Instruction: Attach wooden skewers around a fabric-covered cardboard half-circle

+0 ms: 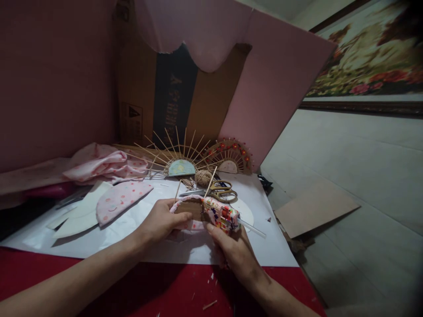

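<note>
My left hand [165,220] grips a small cardboard piece [190,211] edged with folded pink fabric, its thumb on the brown face. Two thin sticks rise by the piece, one at either side. In my right hand [236,251] is a hot glue gun [223,213] covered in a colourful floral pattern. A clear glue stick [254,228] pokes out of its back end. The gun's nozzle points left at the fabric edge; whether it touches cannot be made out. Just beyond lie gold-handled scissors [223,190] and a ball of twine [203,177].
A fan-shaped stick frame with a green half-circle [181,167] and a red-beaded one [231,160] stand behind. Dotted pink fabric half-circle [119,202], white cut pieces [86,213] and crumpled pink cloth [99,163] lie left. White paper [271,251] covers the red tabletop [185,286].
</note>
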{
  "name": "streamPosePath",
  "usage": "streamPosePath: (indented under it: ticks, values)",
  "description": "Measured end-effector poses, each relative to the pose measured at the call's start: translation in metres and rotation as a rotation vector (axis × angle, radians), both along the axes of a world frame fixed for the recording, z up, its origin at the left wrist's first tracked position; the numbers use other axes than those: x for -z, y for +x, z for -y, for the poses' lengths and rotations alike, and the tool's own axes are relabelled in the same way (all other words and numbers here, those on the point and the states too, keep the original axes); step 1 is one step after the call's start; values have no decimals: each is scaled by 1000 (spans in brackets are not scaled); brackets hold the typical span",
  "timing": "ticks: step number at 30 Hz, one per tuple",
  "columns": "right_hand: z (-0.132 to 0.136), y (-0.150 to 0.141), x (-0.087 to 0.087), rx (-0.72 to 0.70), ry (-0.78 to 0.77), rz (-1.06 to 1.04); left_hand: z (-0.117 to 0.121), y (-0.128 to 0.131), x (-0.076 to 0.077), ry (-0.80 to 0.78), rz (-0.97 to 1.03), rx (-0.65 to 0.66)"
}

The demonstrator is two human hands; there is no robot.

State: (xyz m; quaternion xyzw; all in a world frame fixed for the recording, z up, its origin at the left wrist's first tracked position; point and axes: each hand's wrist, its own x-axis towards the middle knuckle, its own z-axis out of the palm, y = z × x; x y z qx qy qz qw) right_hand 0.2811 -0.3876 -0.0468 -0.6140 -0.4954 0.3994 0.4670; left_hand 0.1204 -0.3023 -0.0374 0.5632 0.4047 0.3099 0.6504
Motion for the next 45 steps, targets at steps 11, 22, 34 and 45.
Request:
streamPosePath:
  ticks: [11, 22, 34, 45]
  values:
    - [-2, 1, 2, -37, -34, -15, -2, -1, 1, -10, 13, 2]
    - [-2, -1, -2, 31, -11, -95, -2, -1, 1, -120, 95, -8]
    - [-1, 3, 7, 43, -28, -76, -8, -1, 12, 37, -9, 30]
    - [3, 2, 2, -36, -3, 14, -5, -1, 11, 92, 2, 69]
